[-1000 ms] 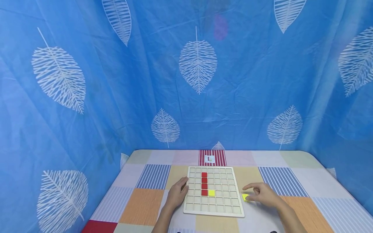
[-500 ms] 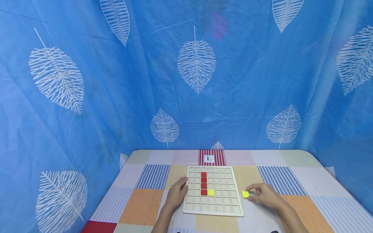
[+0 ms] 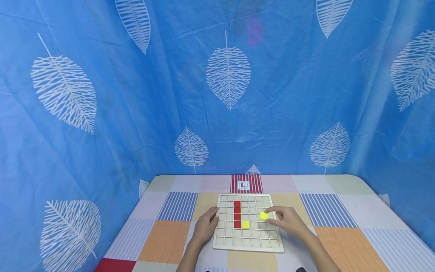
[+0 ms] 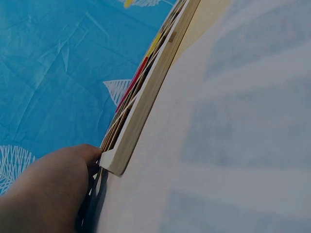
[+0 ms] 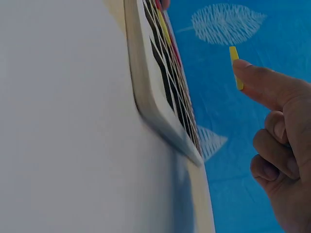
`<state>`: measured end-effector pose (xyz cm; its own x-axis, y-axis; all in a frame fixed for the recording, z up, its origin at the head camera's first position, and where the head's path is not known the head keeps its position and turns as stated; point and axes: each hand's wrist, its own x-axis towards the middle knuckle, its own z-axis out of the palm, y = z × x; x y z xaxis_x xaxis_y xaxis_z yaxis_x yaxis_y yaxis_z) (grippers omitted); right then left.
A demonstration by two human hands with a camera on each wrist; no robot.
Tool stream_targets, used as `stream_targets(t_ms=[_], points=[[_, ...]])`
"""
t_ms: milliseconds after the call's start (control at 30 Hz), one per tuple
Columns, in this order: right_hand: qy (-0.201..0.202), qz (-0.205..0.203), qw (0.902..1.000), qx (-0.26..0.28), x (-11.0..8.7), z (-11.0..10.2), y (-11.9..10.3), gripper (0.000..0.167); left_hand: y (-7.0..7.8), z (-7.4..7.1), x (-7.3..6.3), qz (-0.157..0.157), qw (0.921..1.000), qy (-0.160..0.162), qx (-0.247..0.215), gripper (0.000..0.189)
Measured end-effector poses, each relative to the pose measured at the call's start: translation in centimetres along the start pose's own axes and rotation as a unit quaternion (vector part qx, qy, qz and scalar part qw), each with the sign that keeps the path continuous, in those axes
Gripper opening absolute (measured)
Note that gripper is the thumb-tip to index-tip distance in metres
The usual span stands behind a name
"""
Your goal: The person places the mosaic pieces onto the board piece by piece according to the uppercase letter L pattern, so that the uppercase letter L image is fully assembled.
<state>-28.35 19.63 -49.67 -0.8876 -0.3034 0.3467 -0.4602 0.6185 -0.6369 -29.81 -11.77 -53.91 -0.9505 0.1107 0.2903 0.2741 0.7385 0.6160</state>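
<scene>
A cream-coloured grid board [image 3: 246,244] lies on the table in front of me. Several red square tiles [image 3: 237,214] form a column in its cells, and one yellow tile [image 3: 246,224] sits right of the lowest red one. My right hand [image 3: 289,222] pinches a second yellow square tile [image 3: 263,215] between thumb and index finger. In the right wrist view this thin tile [image 5: 233,51] is raised above the board's surface, the other fingers curled in. At the board's left edge my left hand [image 3: 205,226] rests with relaxed fingers; its thumb side touches the rim in the left wrist view.
Behind the board lies a small white card [image 3: 243,185] printed with a grid and coloured marks. A patchwork cloth [image 3: 166,241] covers the table. Blue curtains [image 3: 272,113] with white leaves hang at the back and both sides.
My right hand has taken the yellow tile from the cloth right of the board and carried it left over the board's right side. The left hand has stayed put.
</scene>
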Motion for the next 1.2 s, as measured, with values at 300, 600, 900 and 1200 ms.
stream_targets(t_ms=[300,600,900,1200], points=[[-0.067,0.010,0.9974,-0.023,0.9,3.0,-0.7,0.024,-0.1,0.2,-0.1,0.008,0.9999,0.003,0.005,0.039],[-0.084,0.020,0.9950,-0.050,1.2,3.6,-0.8,0.024,-0.2,0.1,0.0,0.006,1.0000,0.004,0.005,0.039],[-0.082,0.003,0.9945,-0.066,1.2,3.7,-0.7,0.023,-0.4,0.2,0.1,0.002,1.0000,-0.002,-0.002,0.040],[-0.069,0.023,0.9961,-0.050,1.0,3.3,-0.7,0.029,-0.4,0.2,0.1,0.000,1.0000,-0.001,-0.005,0.040]])
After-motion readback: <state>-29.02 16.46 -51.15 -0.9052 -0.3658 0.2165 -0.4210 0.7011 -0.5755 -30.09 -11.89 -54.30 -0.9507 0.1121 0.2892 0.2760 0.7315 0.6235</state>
